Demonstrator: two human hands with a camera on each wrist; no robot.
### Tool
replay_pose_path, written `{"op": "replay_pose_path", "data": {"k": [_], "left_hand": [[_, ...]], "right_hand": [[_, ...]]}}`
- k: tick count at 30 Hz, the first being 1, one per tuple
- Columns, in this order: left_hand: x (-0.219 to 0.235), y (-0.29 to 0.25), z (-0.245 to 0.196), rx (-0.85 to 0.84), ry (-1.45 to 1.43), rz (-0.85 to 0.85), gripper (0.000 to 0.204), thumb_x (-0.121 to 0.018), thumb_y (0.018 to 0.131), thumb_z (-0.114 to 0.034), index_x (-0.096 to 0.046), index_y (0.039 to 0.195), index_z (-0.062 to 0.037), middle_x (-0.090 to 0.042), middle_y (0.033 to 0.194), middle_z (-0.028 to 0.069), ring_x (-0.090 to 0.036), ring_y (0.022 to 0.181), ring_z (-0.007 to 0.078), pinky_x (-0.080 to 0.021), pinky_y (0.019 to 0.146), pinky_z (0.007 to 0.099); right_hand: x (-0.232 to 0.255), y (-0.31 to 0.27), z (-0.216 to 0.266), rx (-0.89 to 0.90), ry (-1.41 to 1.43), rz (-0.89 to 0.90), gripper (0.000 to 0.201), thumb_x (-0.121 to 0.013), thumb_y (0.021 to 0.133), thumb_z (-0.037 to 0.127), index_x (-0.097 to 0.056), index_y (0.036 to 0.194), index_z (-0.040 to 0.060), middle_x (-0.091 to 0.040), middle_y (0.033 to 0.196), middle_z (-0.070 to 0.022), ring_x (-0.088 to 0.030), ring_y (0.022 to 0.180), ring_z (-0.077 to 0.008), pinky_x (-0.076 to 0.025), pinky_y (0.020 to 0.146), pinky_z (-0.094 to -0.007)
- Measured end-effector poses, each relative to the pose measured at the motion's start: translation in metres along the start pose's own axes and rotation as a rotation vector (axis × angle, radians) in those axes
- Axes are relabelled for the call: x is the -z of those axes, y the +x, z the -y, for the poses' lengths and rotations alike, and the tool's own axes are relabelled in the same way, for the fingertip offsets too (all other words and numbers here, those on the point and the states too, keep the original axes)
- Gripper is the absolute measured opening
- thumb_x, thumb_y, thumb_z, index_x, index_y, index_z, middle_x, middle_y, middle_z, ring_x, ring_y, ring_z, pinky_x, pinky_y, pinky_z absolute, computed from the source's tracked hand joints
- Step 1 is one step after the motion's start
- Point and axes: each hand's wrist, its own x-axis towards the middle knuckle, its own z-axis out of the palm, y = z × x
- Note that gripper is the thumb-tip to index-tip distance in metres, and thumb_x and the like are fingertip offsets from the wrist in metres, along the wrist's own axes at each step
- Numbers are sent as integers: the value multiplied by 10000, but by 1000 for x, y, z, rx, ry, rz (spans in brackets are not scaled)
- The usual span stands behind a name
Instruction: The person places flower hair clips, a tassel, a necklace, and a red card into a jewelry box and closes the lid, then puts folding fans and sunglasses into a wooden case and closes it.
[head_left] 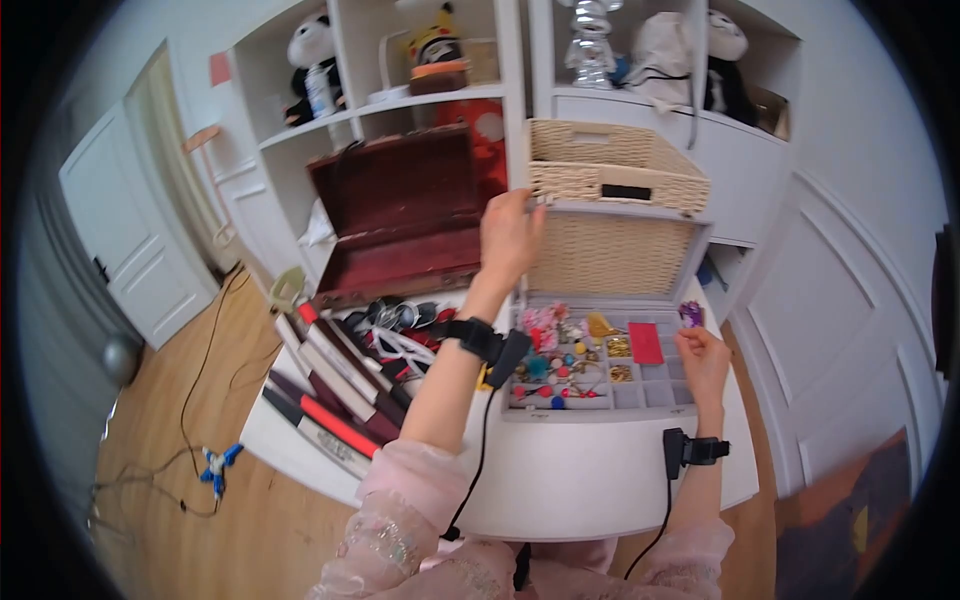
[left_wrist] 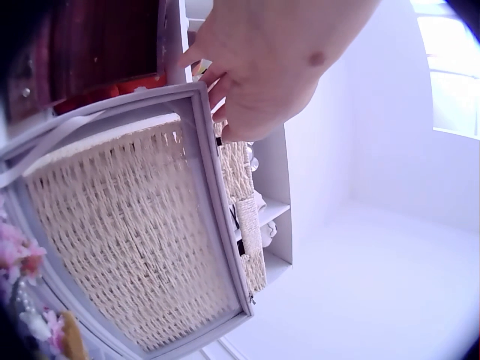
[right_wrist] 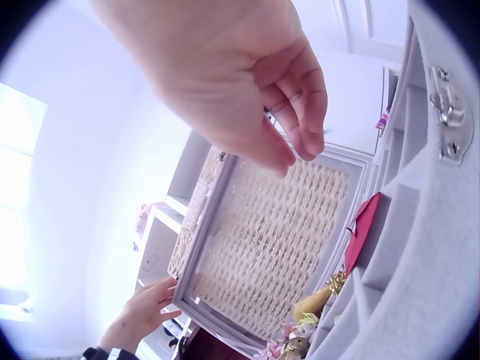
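Observation:
A grey compartment box point(head_left: 560, 408) stands on the table with its see-through lid point(left_wrist: 217, 187) raised. Hair ties, beads and flower ornaments point(head_left: 545, 325) fill its left part; gold trinkets point(head_left: 618, 347) and a red packet point(head_left: 646, 343) lie farther right. My left hand point(head_left: 510, 238) is at the lid's upper left corner, fingertips right at the frame and rather straight. Over the box's right side hovers my right hand point(head_left: 704, 362), its fingers point(right_wrist: 296, 94) loosely bent and a gap between thumb and fingers. Nothing shows in it. A purple packet point(head_left: 691, 314) is just beyond it.
A dark red case point(head_left: 400, 200) stands open at the back left. Before it are books point(head_left: 340, 380) and a pile of sunglasses point(head_left: 405, 325). Behind the lid, woven baskets point(head_left: 620, 185) stand by white shelves point(head_left: 420, 110). Cables point(head_left: 190, 440) lie on the floor.

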Motion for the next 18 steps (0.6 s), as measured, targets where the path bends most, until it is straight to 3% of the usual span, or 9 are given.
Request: {"op": "replay_pose_path", "data": {"k": [7,18], "left_hand": [[6,-3,-10,6,-26,-13,290,-631,801,-174,-613,1033,-2,-621,963,170,-566,954,326,-455,826,387],[20,3,-14,7,41,124,246,-624,800,-189,-660,978,-23,-628,940,158,-591,909,325,-466,795,393]], "right_hand": [[1,-1,9,-21,0,31,155,-705,746,143,-681,848,29,-620,637,-80,-571,573,-152,-457,575,-275],[-1,0,0,-7,11,11,136,-698,752,142,-680,832,34,-624,628,-83,-583,567,-151,-460,563,-276]]}}
